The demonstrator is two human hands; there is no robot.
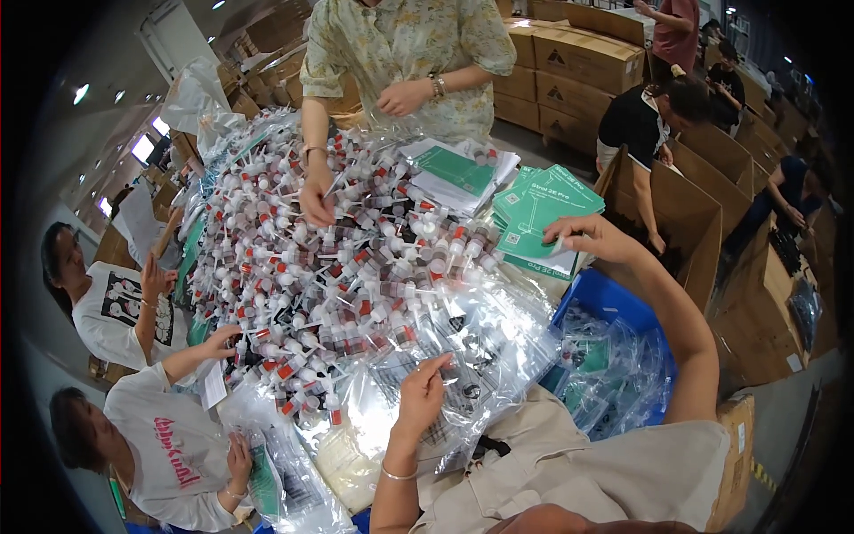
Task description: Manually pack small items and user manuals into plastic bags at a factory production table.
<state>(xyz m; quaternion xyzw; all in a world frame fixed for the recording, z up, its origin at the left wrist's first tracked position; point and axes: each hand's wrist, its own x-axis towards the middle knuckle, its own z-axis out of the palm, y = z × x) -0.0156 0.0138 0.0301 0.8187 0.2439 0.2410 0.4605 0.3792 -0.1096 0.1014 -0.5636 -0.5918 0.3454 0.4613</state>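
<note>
My left hand (422,392) is closed on the edge of a clear plastic bag (476,378) with dark print, which lies over the near side of the heap. My right hand (592,238) reaches to a fanned stack of green-and-white booklets (544,198). Its fingers and thumb pinch the edge of a green booklet (539,238) on the near side of the stack. Just left of the booklets spreads a big heap of small clear bottles (347,254) with white nozzles and red bands.
Below my right arm stands a blue bin (663,360) holding filled clear bags (605,365). Across the heap a person (405,62) reaches into it; two more people work at the left. White papers with a green booklet (458,173) lie beyond. Open cardboard boxes (685,214) stand at the right.
</note>
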